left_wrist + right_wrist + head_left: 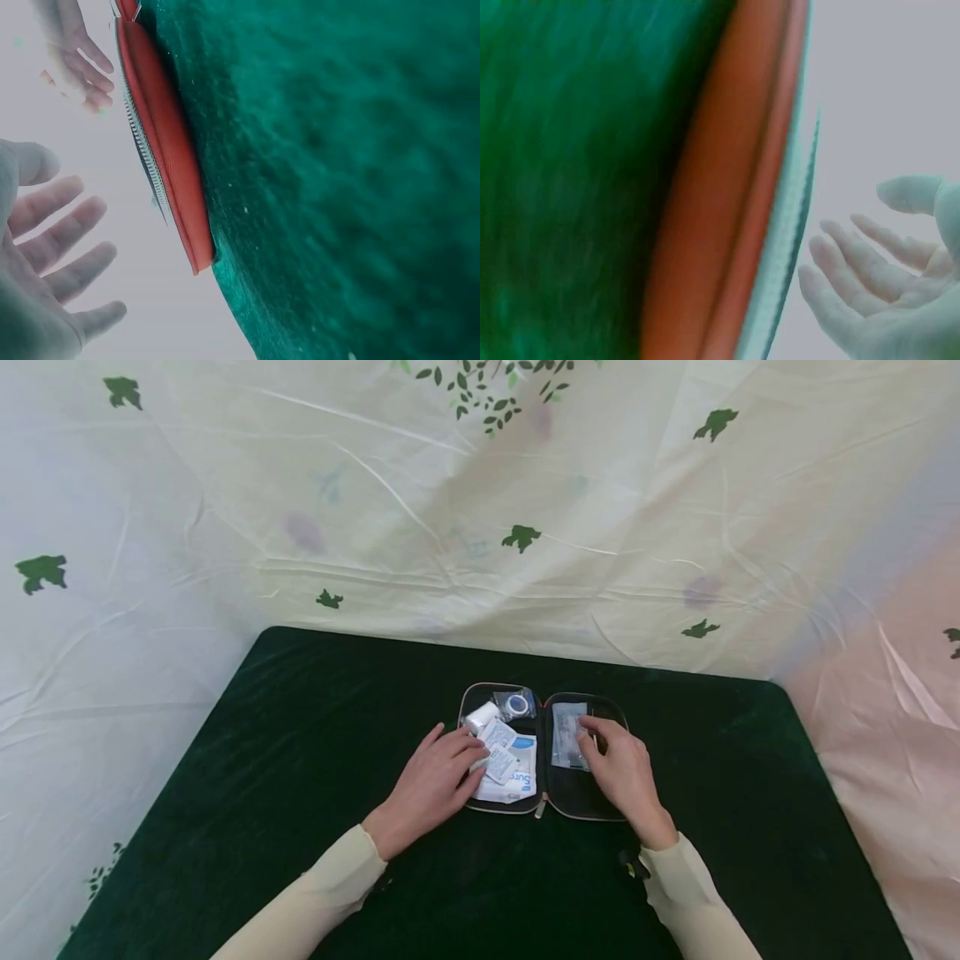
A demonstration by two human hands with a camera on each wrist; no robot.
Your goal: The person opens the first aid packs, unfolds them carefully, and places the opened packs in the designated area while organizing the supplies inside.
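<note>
A zippered case point(583, 797), dark inside and red outside, lies open flat on the dark green cloth. Over its left half is my left hand point(431, 777), fingertips by small white printed packets point(501, 762). These overlap a larger white packet with blue lettering point(527, 783). A white wrapped roll point(482, 717) and a bagged roll with a blue-and-white centre point(517, 704) sit above them. My right hand point(621, 768) hovers at a clear packet point(567, 735) in the right half; contact is unclear. Both wrist views show fingers apart, holding nothing.
Dark green cloth point(300, 777) covers the table around the case. Pale fabric point(420, 527) with green leaf and bird prints hangs behind and at both sides. A small dark object point(633, 865) shows by the right cuff.
</note>
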